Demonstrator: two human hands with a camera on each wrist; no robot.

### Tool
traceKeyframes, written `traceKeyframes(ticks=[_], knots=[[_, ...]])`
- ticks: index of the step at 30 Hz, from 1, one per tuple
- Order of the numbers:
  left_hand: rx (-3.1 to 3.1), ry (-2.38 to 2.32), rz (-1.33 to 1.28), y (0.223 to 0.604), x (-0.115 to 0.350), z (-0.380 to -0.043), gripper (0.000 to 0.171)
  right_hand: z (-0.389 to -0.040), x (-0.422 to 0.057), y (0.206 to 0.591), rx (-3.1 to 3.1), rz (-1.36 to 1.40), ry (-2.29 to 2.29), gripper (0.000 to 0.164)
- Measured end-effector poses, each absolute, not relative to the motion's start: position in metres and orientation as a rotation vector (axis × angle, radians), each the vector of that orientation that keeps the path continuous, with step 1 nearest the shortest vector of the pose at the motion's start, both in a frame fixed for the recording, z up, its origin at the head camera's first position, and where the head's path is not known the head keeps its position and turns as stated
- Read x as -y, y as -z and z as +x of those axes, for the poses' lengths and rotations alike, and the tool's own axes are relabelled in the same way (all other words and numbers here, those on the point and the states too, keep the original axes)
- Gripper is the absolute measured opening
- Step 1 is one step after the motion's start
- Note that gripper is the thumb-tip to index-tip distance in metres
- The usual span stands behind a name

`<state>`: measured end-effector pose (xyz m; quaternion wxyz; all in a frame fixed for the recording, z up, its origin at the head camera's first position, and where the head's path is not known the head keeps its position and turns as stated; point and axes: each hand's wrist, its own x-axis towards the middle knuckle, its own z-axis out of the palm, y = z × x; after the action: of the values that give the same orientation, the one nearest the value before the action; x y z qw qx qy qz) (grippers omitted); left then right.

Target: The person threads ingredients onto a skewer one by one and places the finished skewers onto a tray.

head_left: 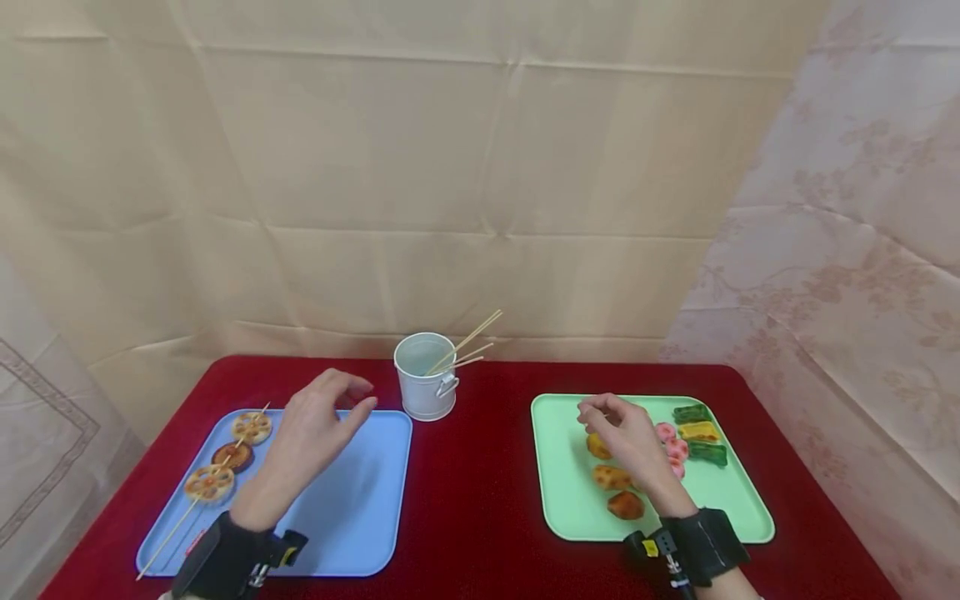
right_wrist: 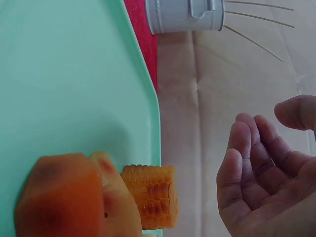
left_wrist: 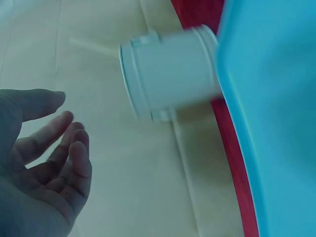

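Observation:
My left hand (head_left: 318, 425) hovers over the blue tray (head_left: 360, 533), fingers loosely bent and holding nothing. Left of it on that tray lies a skewer with two lotus root slices (head_left: 209, 484) and a browned round slice (head_left: 232, 457) between them. Above the green tray (head_left: 570, 500), my right hand (head_left: 626, 433) is also loosely bent with nothing in it. Below and around it lie a corn piece (right_wrist: 150, 195), a pale browned chunk (head_left: 612, 477), an orange-brown chunk (head_left: 626, 505) and pink rings (head_left: 676, 450), partly hidden by the hand.
A white metal bucket (head_left: 426, 392) with several thin wooden skewers (head_left: 472, 333) leaning in it stands at the back, between the trays. Green pieces (head_left: 707, 452) and a yellow piece (head_left: 698, 431) lie on the green tray's right. Red cloth (head_left: 480, 500) covers the table.

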<state>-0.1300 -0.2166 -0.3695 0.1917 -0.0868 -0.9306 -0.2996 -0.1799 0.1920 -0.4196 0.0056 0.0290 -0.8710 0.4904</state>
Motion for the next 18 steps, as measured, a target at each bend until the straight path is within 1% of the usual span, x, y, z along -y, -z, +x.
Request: traceKeyframes(ticks=[9, 14, 18], knots=[[2.425, 0.939, -0.499, 0.375, 0.160, -0.172, 0.039, -0.178, -0.192, 0.422, 2.721, 0.085, -1.541, 0.028], [2.303, 0.878, -0.636, 0.379, 0.140, -0.189, 0.039, -0.176, -0.193, 0.422, 2.726, 0.092, -1.522, 0.027], [2.197, 0.813, -0.720, 0.379, 0.127, -0.200, 0.032, -0.175, -0.192, 0.423, 2.720, 0.109, -1.505, 0.026]])
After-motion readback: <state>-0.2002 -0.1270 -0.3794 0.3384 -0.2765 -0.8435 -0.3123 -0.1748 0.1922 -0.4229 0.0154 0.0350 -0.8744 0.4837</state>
